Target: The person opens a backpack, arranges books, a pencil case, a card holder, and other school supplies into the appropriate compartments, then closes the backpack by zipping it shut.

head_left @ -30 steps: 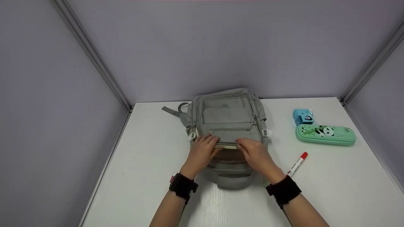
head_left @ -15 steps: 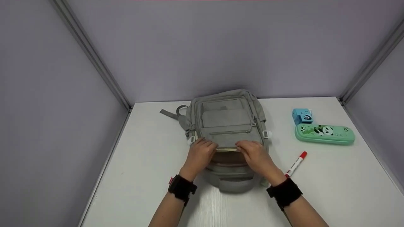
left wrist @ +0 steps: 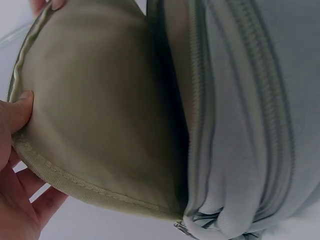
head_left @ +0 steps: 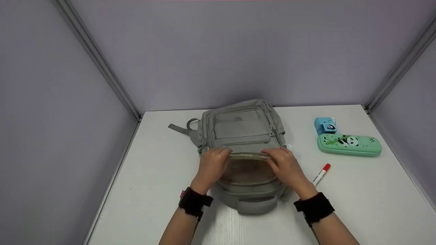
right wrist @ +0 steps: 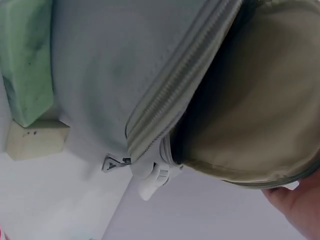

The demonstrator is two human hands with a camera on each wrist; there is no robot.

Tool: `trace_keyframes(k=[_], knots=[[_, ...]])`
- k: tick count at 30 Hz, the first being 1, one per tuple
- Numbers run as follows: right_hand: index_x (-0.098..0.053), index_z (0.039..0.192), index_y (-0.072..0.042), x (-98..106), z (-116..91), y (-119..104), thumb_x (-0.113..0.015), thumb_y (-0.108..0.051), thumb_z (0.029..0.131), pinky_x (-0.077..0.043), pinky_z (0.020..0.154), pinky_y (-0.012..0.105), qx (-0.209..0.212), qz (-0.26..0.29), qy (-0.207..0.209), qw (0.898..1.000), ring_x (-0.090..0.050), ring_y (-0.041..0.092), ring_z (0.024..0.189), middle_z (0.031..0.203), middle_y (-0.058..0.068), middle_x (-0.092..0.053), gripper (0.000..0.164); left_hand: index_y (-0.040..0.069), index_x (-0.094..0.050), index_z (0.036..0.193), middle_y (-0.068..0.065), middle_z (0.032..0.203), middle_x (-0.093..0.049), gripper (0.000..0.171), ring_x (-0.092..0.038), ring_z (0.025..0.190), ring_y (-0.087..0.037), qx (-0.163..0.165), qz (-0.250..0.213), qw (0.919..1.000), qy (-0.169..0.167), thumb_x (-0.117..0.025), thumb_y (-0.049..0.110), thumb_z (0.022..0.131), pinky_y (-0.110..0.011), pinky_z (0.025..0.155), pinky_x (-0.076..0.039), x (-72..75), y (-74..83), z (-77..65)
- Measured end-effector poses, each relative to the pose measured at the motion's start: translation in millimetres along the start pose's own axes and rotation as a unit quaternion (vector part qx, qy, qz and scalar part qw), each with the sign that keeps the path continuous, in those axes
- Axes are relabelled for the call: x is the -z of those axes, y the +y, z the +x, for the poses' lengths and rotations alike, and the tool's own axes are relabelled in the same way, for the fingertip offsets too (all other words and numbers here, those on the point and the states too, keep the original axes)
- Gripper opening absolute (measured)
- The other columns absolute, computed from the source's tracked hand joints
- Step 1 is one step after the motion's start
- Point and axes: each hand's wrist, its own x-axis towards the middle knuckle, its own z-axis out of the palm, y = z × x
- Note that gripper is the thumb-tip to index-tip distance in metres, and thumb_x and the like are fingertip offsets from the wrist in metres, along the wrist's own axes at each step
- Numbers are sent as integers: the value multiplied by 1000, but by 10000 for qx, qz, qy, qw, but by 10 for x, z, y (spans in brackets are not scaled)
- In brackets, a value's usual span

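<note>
One grey backpack (head_left: pixel 240 131), lying on the white table (head_left: pixel 160 170) before me; left hand (head_left: pixel 212 167), thumb and fingers pinching the rim of its brown-lined flap (left wrist: pixel 100 100); right hand (head_left: pixel 286 166), likewise pinching that rim

A green panda-print case (head_left: pixel 349 145) lies just beside a small blue item (head_left: pixel 325 126), near a red-capped marker (head_left: pixel 321 175) on the white bench (head_left: pixel 153 170).

Before me, a plain lilac-grey back panel (head_left: pixel 218 51) is standing behind a white tabletop (head_left: pixel 153 163). A left panel (head_left: pixel 41 119) and a right panel (head_left: pixel 414 115) are flanking it, grey corner strips (head_left: pixel 101 64) are lining both joints, and soft light is glinting off its near part.
</note>
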Motion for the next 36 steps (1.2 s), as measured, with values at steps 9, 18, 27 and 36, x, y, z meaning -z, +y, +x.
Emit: trace_keyframes(k=[9,18,27,36], knots=[[-68,108,-3,158,288,32,-60,5,94,-51,83,45,-566,280,-195,9978,-65,31,100,105,12,-67,18,7,-69,108,-6,89,-70,17,-66,74,-18,83,-863,9955,-396,-70,12,92,-32,66,-53,30,-91,54],[-68,111,1,248,555,86,-60,3,95,-50,84,47,-847,717,-335,9933,-64,30,100,107,15,-67,18,7,-65,114,-8,95,-71,22,-69,78,-21,304,-818,9953,-412,-68,13,93,-35,66,-54,6,-253,179],[-62,128,-7,310,436,278,-70,-17,93,-47,90,47,-992,832,-421,9907,-59,26,110,120,9,-63,38,6,-64,97,-5,74,-65,14,-61,60,-18,1112,-506,9923,-222,-68,20,93,-36,52,-48,99,-339,300],[-40,147,-4,431,233,595,-57,-28,101,-36,98,60,-1813,-226,-666,9809,-45,45,124,138,25,-46,55,8,-49,75,-4,57,-48,32,-45,48,-17,1970,-282,9795,307,-62,26,98,-36,44,-39,178,-408,466]])
